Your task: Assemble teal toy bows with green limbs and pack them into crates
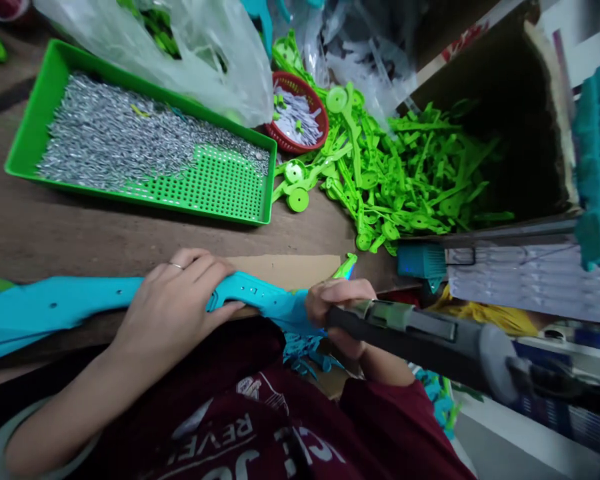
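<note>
A long turquoise plastic toy-gun shell (65, 305) lies along the near edge of the wooden table. My left hand (180, 303) is closed over its middle, pressing it down; a ring shows on one finger. My right hand (337, 310) grips a black and grey electric screwdriver (430, 343), its front end at the right part of the turquoise shell. A small green plastic piece (347, 267) pokes up just behind my right hand. The screwdriver's tip is hidden by my fingers.
A green perforated tray (220, 193) of small silver screws sits at the back left. A red basket (300, 120) of white parts stands beside it. A heap of green plastic parts (405, 173) spills from a cardboard box (530, 133). Clear plastic bags (195, 53) lie behind.
</note>
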Demonstrator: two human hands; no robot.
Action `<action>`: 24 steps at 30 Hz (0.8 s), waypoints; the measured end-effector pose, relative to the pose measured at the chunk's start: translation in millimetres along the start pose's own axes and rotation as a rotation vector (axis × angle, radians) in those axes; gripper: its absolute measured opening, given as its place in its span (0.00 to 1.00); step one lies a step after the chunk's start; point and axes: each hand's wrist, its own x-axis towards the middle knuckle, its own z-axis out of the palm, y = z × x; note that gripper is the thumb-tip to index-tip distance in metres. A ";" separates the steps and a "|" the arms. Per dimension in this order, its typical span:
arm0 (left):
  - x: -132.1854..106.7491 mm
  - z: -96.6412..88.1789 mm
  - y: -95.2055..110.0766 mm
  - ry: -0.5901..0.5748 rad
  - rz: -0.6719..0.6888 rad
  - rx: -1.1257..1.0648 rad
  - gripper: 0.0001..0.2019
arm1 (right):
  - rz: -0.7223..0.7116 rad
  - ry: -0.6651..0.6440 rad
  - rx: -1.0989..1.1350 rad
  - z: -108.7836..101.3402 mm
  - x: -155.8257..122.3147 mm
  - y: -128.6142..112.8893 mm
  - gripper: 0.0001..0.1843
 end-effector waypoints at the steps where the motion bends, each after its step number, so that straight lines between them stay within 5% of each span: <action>1: -0.3 0.4 1.4 0.009 0.002 0.003 0.20 | -0.030 -0.077 0.068 -4.4 9.4 -2.6 0.20; 3: -0.7 1.4 5.1 0.033 -0.013 0.015 0.18 | -0.133 -0.094 0.214 -8.4 37.6 -3.1 0.20; 5: -1.0 2.6 9.1 0.064 -0.049 0.035 0.18 | -0.164 0.081 0.219 -2.7 76.3 6.7 0.16; 7: -1.1 3.4 12.4 0.091 -0.074 0.052 0.19 | -0.171 0.306 0.126 10.6 118.2 27.4 0.15; 11: -1.3 4.0 15.4 0.128 -0.076 0.031 0.19 | -0.147 0.397 -0.052 33.4 178.0 78.7 0.27; 17: -0.1 2.8 15.9 0.123 -0.085 -0.012 0.18 | 0.009 0.501 -0.115 25.6 186.9 105.5 0.26; 24: -0.9 3.0 15.5 0.130 -0.069 -0.018 0.20 | -0.003 0.412 -0.187 24.8 181.5 112.9 0.25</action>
